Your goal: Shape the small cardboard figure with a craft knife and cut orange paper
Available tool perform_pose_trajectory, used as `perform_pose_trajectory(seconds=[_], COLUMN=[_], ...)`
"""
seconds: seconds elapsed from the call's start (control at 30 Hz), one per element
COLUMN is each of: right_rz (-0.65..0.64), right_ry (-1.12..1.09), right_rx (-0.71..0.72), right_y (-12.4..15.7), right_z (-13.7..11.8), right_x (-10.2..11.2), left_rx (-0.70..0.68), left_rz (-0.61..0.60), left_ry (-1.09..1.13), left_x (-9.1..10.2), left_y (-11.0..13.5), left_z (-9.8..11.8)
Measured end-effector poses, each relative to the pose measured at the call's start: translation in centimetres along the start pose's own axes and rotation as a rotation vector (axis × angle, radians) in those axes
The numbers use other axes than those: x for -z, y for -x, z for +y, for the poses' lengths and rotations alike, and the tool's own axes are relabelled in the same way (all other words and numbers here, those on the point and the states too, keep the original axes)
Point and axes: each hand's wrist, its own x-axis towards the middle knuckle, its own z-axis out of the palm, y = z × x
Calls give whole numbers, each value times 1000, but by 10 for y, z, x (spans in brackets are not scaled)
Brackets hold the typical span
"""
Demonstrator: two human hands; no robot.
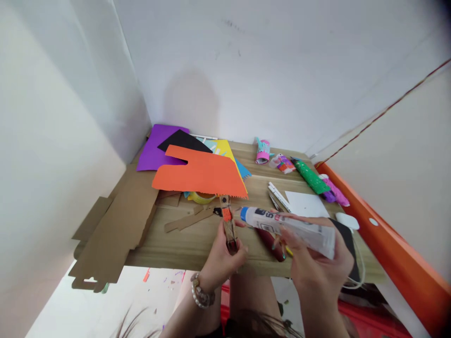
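- A person's left hand [220,262] gripped a brown craft stick [229,226] banded in orange, fingers closed around its lower end, the stick held upright over the front edge of the tabletop [190,251].
- The right hand [317,267] held a white glue tube [289,229] on its side, fingers wrapped around the body, its blue tip just beside the top of the stick.
- A beaded bracelet [202,294] circled the left wrist.
- An orange card sheet [197,171] lay at the middle of the tabletop, overlapping purple card [157,150] and black card [183,140].
- A flat brown cardboard cutout [116,225] hung off the tabletop's left side.
- A green paper tube [310,176] and a pink-and-blue paper roll [262,151] sat towards the tabletop's back right.
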Motion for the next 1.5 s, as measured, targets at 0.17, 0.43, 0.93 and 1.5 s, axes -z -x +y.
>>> perform_pose_trajectory(seconds=[0.17,0.43,0.93,1.5], right_rz=[-23,-25,94,90], right_ry=[3,15,-142,-108], right_rx=[-57,32,257,86], right_y=[-2,-18,-56,-17], right_z=[5,4,-12,-12], right_x=[-9,-30,-50,-20], left_rx=[-6,-6,-12,-2], left_rz=[-12,-11,13,61], left_ry=[7,5,4,21], left_x=[0,-1,0,-1], left_y=[-1,-1,0,-3], left_z=[1,1,-4,-2])
